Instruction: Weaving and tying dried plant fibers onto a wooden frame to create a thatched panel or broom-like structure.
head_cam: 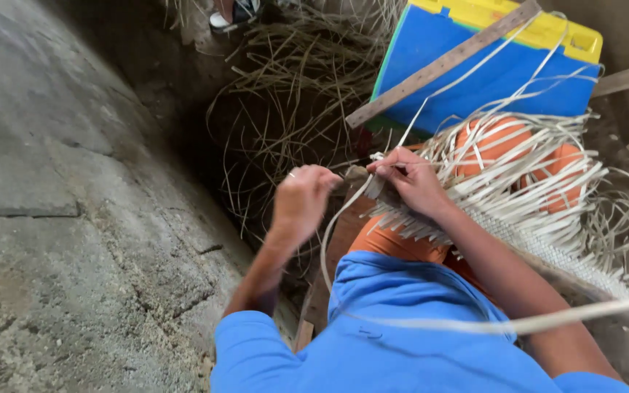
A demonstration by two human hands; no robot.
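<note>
A half-woven mat of pale flat strips lies across my lap, its loose ends fanning out over my orange-clad knees. My right hand presses on the mat's near edge and pinches a strip there. My left hand is closed around one long pale strip that loops down from the mat's edge and runs across my blue shirt. A ring shows on a left finger.
A blue and yellow plastic box stands behind the mat with a wooden slat across it. Loose dry fibres are heaped on the dark ground. Rough concrete fills the left. Someone's shoe is at the top.
</note>
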